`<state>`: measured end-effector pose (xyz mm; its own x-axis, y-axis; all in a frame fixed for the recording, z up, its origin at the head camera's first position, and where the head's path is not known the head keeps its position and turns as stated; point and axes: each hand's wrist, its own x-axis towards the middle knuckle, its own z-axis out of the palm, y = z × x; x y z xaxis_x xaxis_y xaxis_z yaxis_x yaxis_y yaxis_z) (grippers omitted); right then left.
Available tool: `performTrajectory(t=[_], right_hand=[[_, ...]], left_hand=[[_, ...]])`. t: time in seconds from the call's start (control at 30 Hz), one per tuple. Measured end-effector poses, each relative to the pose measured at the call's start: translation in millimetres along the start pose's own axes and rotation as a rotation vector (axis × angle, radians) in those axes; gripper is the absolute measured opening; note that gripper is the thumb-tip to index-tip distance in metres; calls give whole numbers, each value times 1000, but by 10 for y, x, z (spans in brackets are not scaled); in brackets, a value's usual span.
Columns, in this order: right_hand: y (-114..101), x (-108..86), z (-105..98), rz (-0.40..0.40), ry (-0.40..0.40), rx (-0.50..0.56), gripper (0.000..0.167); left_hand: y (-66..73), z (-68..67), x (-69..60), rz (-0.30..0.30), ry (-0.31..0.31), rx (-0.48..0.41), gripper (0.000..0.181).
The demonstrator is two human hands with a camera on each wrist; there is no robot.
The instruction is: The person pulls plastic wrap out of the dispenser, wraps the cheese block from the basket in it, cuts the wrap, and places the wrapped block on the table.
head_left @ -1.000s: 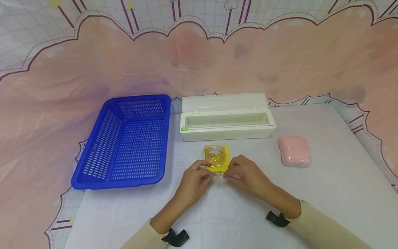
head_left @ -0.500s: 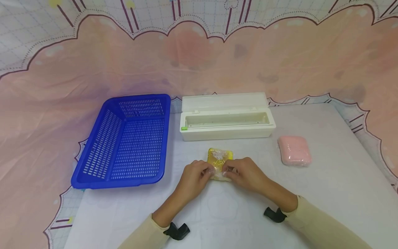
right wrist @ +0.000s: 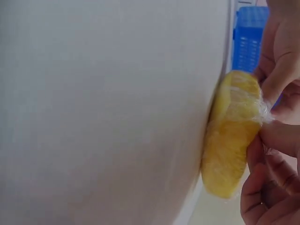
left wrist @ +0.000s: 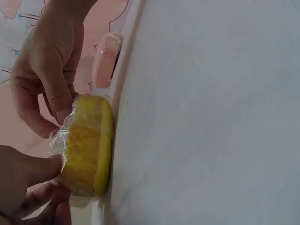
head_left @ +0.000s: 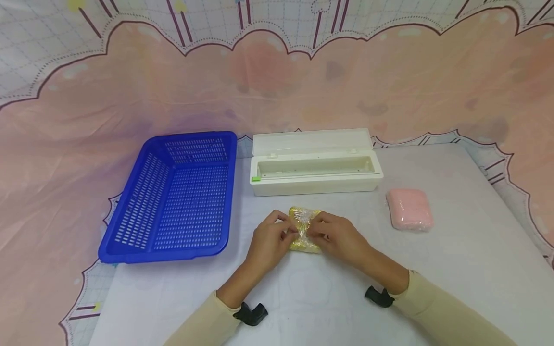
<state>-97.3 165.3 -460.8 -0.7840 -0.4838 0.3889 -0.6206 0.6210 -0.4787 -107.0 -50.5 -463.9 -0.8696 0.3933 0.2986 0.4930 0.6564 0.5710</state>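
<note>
A yellow, soap-like block (head_left: 305, 246) wrapped in clear plastic film lies on the white cloth, between both hands in the head view. From its left side my left hand (head_left: 267, 239) pinches the film between thumb and fingers. Opposite it, my right hand (head_left: 345, 239) pinches the film too. The left wrist view shows the crumpled plastic film (left wrist: 57, 140) bunched on the block's upper face, with the thumbs of both hands at it. In the right wrist view the wrapped block (right wrist: 227, 152) has film stretched over its side. Some fingertips are hidden behind the film and hands.
A white lidded box (head_left: 316, 186) with a green slider, its lid raised, stands behind the block. To its left sits a blue perforated basket (head_left: 166, 257). A pink wrapped block (head_left: 409, 210) lies right of the hands. Patterned cloth hangs at the back.
Both hands have moved from the block's near edge up over its top, bringing the film along. The block has shifted slightly toward the person. Basket, box and pink block stay put.
</note>
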Motion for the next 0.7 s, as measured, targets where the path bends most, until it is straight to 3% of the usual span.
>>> performTrajectory(t=[0.13,0.23,0.43,0.53,0.7], right_hand=[[-6,-23,-44,-99,-45,-203,10],[7,-53,-105,-141,-129,-301,11],[68,-115,-203,-173,-344,-355,40],[96,-130,-210,-149,-420,-340,47],[119,-113,-198,-125,-471,-332,47]], left_hand=[[-18,-59,-21,92,-75,143,12],[-38,-131,-41,163,-161,219,23],[-77,-237,-72,186,-355,231,45],[-101,-236,-75,190,-390,222,49],[-138,-191,-71,206,-390,212,48]])
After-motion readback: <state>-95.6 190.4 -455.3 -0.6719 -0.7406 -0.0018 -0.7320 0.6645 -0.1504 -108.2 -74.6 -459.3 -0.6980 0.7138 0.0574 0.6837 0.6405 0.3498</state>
